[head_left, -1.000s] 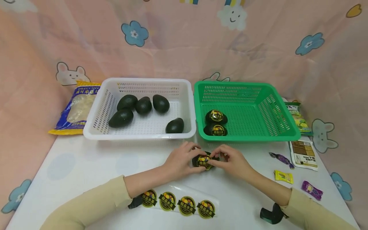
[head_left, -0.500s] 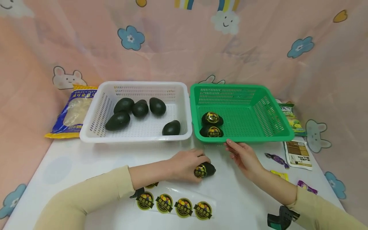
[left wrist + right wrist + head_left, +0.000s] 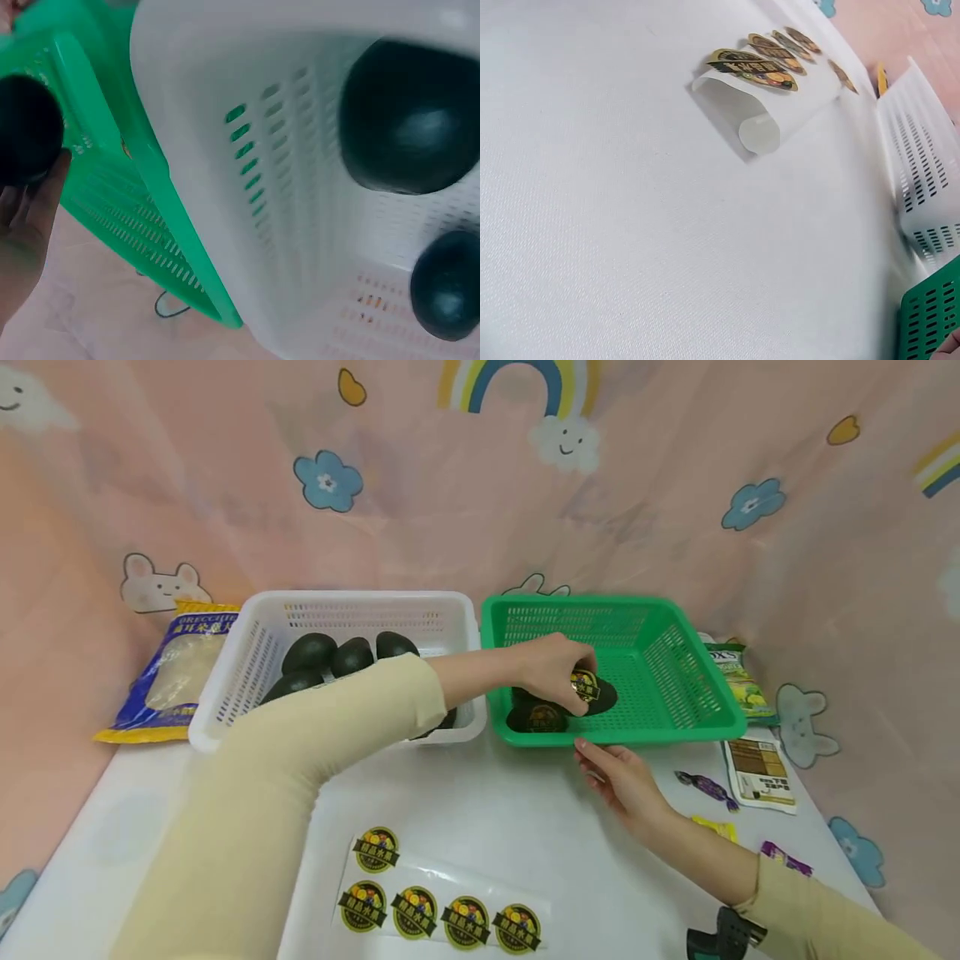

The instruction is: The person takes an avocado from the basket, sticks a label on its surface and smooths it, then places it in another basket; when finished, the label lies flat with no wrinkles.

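Observation:
My left hand (image 3: 551, 670) reaches into the green basket (image 3: 675, 737) and grips a dark avocado (image 3: 604, 696) bearing a round black-and-gold sticker. Beneath and beside it lie labelled avocados (image 3: 538, 720), partly covered by the hand. In the left wrist view the held avocado (image 3: 28, 127) is dark and blurred, with fingers around its lower side. My right hand (image 3: 626, 789) is at the basket's front rim, thumb tip right at it, fingers loosely bent and holding nothing visible. Several plain avocados (image 3: 311, 653) sit in the white basket (image 3: 474, 727), partly hidden by my left sleeve.
A clear sheet of round stickers (image 3: 435, 870) lies at the front, its near end curled up in the right wrist view. A pasta bag (image 3: 180, 672) stands left of the white basket. Wrapped candies (image 3: 708, 789), a brown-and-white packet (image 3: 763, 772) and a green bag (image 3: 735, 677) are at right.
My left hand has carried the stickered avocado from the table up into the green basket. My right hand let go of the avocado earlier and moved to the basket's front rim, staying there.

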Tool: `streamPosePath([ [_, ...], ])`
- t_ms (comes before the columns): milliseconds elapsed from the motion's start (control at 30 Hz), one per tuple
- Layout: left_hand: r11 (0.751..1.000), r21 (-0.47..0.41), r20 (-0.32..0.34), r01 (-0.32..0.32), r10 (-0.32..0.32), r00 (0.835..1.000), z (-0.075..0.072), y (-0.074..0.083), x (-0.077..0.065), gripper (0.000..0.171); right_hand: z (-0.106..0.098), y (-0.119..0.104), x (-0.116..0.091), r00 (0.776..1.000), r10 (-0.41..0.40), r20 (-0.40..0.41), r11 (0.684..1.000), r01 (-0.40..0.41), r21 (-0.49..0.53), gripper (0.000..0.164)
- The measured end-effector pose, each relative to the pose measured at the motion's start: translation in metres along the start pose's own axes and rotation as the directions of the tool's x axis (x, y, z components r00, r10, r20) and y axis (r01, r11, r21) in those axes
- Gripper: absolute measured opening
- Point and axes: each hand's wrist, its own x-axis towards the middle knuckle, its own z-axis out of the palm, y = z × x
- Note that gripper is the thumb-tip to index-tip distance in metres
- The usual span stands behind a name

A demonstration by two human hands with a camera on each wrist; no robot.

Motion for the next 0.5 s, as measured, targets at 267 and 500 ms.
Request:
streamPosePath([
  [267,0.983,0.156,0.196,0.100,-0.130,0.972,0.034,-0.004,0.042,0.064,0.003,0.006,-0.001,1.000,0.007,-0.010,1.000,-0.007,-0.020,0.019],
  [500,0.957,0.264,0.172,0.119,-0.169,0.971,0.035,-0.001,0.035,0.073,0.001,0.004,-0.002,1.000,-0.008,-0.019,1.000,0.008,-0.005,0.025],
])
